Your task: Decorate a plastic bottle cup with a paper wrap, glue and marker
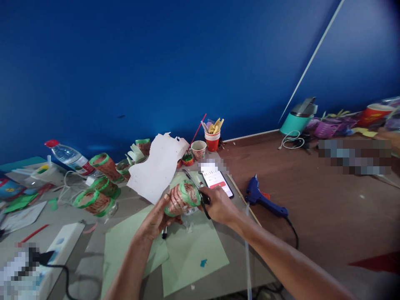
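Observation:
My left hand [158, 218] is wrapped round a brown cup-like piece with green rims [180, 198], tilted on its side above the table. In my right hand [218, 203] is a pair of scissors with black handles [204, 201]; its blades point up and away, beside the green rim. Whether the blades touch the piece I cannot tell. Beneath both hands lie sheets of pale green paper [193, 266], with a black marker [164, 232] near my left wrist and a small blue scrap [203, 263] on the front sheet.
Several similar brown-and-green pieces [93, 202] stand at the left beside a water bottle [73, 157]. A torn white sheet [159, 166] leans behind my hands. To the right are a phone [218, 183] and a blue glue gun [265, 198] with its cord. A power strip [61, 254] lies front left.

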A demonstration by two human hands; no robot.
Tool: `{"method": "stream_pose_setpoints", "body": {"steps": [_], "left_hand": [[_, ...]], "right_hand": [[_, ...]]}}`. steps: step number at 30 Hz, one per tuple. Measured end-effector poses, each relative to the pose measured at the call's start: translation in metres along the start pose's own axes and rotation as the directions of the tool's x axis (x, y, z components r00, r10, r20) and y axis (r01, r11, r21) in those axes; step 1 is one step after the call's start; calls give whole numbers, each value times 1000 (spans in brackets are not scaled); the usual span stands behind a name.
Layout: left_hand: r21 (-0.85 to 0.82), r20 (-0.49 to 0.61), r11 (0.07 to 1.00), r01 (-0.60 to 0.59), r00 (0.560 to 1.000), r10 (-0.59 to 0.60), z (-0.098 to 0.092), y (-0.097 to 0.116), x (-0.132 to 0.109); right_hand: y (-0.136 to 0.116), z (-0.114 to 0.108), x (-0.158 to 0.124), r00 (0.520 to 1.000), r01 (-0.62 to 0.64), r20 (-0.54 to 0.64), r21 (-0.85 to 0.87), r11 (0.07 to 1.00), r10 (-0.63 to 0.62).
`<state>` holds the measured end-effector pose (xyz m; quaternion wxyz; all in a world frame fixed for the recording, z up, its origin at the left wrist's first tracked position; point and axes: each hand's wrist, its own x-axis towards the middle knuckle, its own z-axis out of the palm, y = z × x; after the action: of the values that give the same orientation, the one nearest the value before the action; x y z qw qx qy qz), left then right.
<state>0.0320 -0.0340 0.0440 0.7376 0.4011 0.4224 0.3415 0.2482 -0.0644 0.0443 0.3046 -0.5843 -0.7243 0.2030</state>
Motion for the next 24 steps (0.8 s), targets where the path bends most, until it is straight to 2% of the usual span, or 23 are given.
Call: {"method": "stream_pose_setpoints", "body": {"steps": [4,6,7,9,11,13,15,18,21,24], "left_hand": [[12,76,998,62,995,-63,3,0,-4],[-11,97,996,88,992,-87,4,0,-4],[-23,102,995,97,990,-95,3,-1,-4],[-35,111,993,112,988,-107,1,-1,-2],[-34,116,992,124,986,-120,0,-2,0],[-29,113,992,125,986,-121,0,-3,2],[-7,105,993,118,988,-117,1,-5,3],[48,92,992,117,988,-121,2,-9,3],[11,82,1000,14,997,-15,2,-10,0],[-52,156,987,-154,975,160,2,-7,-6]], "right_hand": [[2,0,2,997,-44,65,-45,998,47],[3,2,3,997,-72,40,63,995,69],[4,3,3,995,-97,19,169,981,95],[7,4,4,987,-150,25,451,880,156],[8,4,5,980,-191,97,700,688,173],[7,3,4,976,-215,161,829,515,148],[4,2,3,974,-226,190,870,438,125],[-1,5,2,969,-248,228,871,424,98],[-2,11,2,963,-270,239,870,412,127],[1,15,4,953,-288,230,892,348,199]]}}
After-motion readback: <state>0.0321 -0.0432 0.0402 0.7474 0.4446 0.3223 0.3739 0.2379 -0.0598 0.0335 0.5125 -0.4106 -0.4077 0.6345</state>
